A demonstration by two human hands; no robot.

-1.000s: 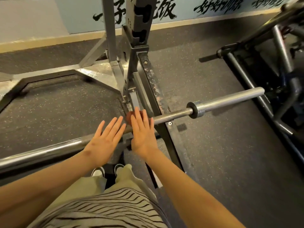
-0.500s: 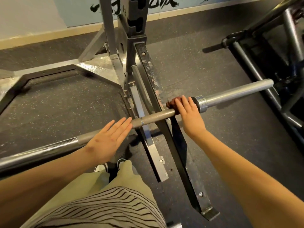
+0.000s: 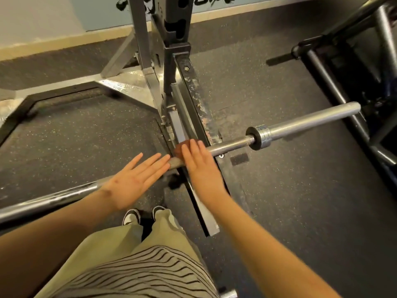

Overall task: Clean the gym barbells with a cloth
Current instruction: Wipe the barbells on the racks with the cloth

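While flat on barbell (image 3: 232,144) — right hand (image 3: 199,166) over cloth (image 3: 177,150).

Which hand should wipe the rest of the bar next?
Probably the right hand. It presses the brown cloth on the barbell, nearer the thick end. The left hand rests flat on it, with no cloth.
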